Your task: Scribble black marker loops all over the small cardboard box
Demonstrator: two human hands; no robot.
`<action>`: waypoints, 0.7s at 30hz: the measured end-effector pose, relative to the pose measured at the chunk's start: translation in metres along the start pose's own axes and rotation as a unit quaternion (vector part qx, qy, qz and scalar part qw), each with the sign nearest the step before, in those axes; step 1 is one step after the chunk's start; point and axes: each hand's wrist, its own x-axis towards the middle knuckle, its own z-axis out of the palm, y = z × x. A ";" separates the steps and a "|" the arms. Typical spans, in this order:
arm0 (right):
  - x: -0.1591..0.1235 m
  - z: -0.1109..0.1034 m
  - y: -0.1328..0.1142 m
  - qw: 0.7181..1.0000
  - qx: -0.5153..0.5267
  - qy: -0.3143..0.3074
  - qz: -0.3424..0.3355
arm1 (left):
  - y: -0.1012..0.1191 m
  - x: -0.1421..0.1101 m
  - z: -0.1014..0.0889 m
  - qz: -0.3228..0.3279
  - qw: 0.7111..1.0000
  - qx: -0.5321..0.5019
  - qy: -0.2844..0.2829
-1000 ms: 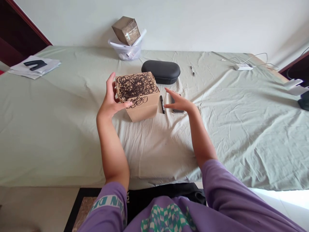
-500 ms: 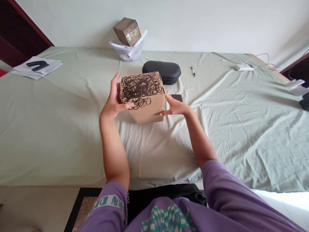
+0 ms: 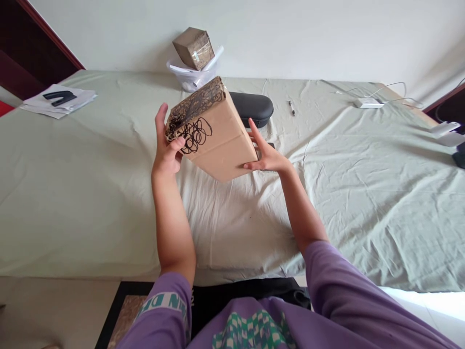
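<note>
Head view, tilted brown cardboard box scribbled in black, partly hiding an oblong black case from its near left, person's left hand gripping the box's scribbled end, right hand gripping the opposite end, slim black-and-white pen right of the case

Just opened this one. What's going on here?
A person holds a cardboard box tilted over the cloth-covered table, the left grip at its scribbled end and the right grip at its lower right side. A black case lies just behind it, partly hidden. Farther back, another box rests on a plastic basket.
</note>
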 end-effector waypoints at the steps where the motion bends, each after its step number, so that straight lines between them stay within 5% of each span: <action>1: 0.000 -0.003 -0.004 1.000 -0.021 0.019 -0.010 | 0.002 -0.002 -0.002 -0.008 1.000 0.013 -0.010; 7: -0.010 -0.017 -0.054 0.973 -0.206 0.094 -0.044 | 0.023 -0.022 -0.024 -0.108 0.969 0.183 -0.124; 13: -0.015 -0.004 -0.097 0.952 -0.283 0.091 -0.070 | 0.054 -0.018 -0.013 0.002 0.951 0.267 -0.157; 21: -0.008 -0.014 -0.080 0.969 -0.173 0.149 -0.090 | 0.070 -0.012 -0.005 0.124 0.958 0.243 -0.093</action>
